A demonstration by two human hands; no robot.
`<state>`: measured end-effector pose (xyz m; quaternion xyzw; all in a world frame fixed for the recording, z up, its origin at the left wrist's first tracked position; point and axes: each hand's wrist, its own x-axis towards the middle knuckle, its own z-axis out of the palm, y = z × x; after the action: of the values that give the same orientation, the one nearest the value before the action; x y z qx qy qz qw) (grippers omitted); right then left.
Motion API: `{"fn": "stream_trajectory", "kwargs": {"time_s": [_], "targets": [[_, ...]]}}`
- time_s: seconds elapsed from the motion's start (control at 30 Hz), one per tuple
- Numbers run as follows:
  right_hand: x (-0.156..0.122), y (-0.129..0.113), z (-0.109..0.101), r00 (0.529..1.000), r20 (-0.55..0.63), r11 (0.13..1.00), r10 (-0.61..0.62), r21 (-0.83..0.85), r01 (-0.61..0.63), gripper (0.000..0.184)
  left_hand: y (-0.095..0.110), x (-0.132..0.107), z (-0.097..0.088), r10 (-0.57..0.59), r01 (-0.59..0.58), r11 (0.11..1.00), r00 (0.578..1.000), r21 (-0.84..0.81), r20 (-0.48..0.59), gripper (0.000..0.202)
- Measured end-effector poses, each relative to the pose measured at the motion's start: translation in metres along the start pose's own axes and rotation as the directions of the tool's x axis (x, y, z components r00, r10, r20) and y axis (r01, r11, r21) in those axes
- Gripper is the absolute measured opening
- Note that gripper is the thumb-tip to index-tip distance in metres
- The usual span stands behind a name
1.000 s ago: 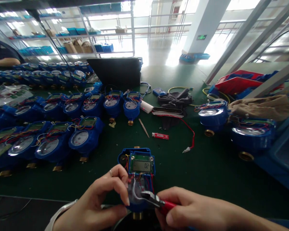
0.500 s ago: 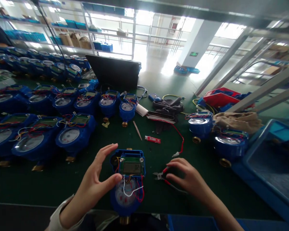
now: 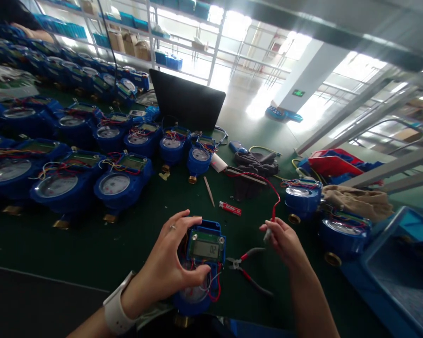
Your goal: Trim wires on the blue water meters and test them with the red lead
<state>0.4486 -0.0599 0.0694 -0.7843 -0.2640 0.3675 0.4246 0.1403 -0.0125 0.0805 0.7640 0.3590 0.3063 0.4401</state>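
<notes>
A blue water meter [image 3: 203, 263] with a small LCD screen and loose coloured wires lies on the green table in front of me. My left hand [image 3: 169, 270] curls around its left side, thumb across the dial. My right hand [image 3: 282, 239] is pinched on the white connector end of a red wire [image 3: 272, 197], just right of the meter. Red-handled pliers [image 3: 246, 270] lie on the table between the meter and my right hand.
Rows of blue meters [image 3: 116, 183] fill the left side. Two more meters [image 3: 303, 199] sit at the right beside a tan cloth [image 3: 359, 202] and a blue bin [image 3: 402, 263]. A black laptop [image 3: 186, 105], dark gloves [image 3: 255, 164] and a red lighter-like item [image 3: 230, 208] lie behind.
My right hand laid the pliers on the table and took hold of the red wire's end. My left hand closed back around the meter. The view swung right.
</notes>
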Motion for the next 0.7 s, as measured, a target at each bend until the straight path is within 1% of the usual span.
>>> {"fn": "stream_trajectory", "kwargs": {"time_s": [0.07, 0.13, 0.17, 0.2, 0.23, 0.27, 0.3, 0.37, 0.4, 0.47, 0.5, 0.57, 0.7], "targets": [[-0.015, -0.012, 0.007, 0.997, 0.076, 0.99, -0.033, 0.141, 0.022, 0.068, 0.001, 0.001, 0.001, 0.037, -0.037, 0.999, 0.999, 0.037, 0.0, 0.072], [-0.033, -0.025, 0.015, 0.979, 0.186, 0.954, -0.08, 0.3, 0.021, 0.068, 0.002, 0.002, 0.001, 0.064, -0.063, 0.996, 0.998, 0.065, -0.011, 0.07], [-0.043, -0.03, 0.019, 0.961, 0.245, 0.928, -0.127, 0.371, 0.028, 0.062, 0.002, 0.002, 0.002, 0.072, -0.07, 0.995, 0.997, 0.074, -0.017, 0.07], [-0.054, -0.035, 0.024, 0.94, 0.287, 0.905, -0.184, 0.422, 0.048, 0.052, 0.003, 0.002, 0.002, 0.078, -0.076, 0.994, 0.997, 0.079, -0.023, 0.068], [-0.065, -0.039, 0.029, 0.923, 0.302, 0.892, -0.24, 0.444, 0.087, 0.041, 0.003, 0.002, 0.002, 0.082, -0.08, 0.994, 0.996, 0.08, -0.029, 0.067], [-0.076, -0.042, 0.033, 0.913, 0.287, 0.891, -0.291, 0.429, 0.148, 0.03, 0.004, 0.002, 0.003, 0.087, -0.084, 0.993, 0.996, 0.079, -0.036, 0.065], [-0.087, -0.043, 0.037, 0.91, 0.247, 0.895, -0.333, 0.386, 0.223, 0.021, 0.004, 0.002, 0.003, 0.092, -0.088, 0.993, 0.995, 0.078, -0.044, 0.065], [-0.104, -0.04, 0.042, 0.891, 0.152, 0.892, -0.428, 0.226, 0.39, 0.011, 0.005, 0.002, 0.004, 0.1, -0.095, 0.992, 0.994, 0.08, -0.052, 0.064], [-0.11, -0.037, 0.043, 0.86, 0.127, 0.868, -0.493, 0.127, 0.479, 0.009, 0.006, 0.002, 0.005, 0.103, -0.098, 0.992, 0.993, 0.082, -0.056, 0.064], [-0.118, -0.03, 0.042, 0.764, 0.132, 0.766, -0.632, -0.042, 0.641, 0.011, 0.006, 0.002, 0.006, 0.112, -0.106, 0.991, 0.992, 0.087, -0.066, 0.064], [-0.12, -0.026, 0.041, 0.715, 0.149, 0.707, -0.683, -0.107, 0.699, 0.014, 0.006, 0.002, 0.006, 0.114, -0.108, 0.99, 0.991, 0.088, -0.072, 0.064], [-0.121, -0.021, 0.038, 0.638, 0.186, 0.607, -0.747, -0.201, 0.769, 0.02, 0.006, 0.003, 0.007, 0.121, -0.113, 0.989, 0.989, 0.092, -0.081, 0.063], [-0.121, -0.022, 0.037, 0.532, 0.249, 0.456, -0.809, -0.303, 0.837, 0.021, 0.007, 0.004, 0.007, 0.131, -0.123, 0.988, 0.988, 0.095, -0.083, 0.064]]}}
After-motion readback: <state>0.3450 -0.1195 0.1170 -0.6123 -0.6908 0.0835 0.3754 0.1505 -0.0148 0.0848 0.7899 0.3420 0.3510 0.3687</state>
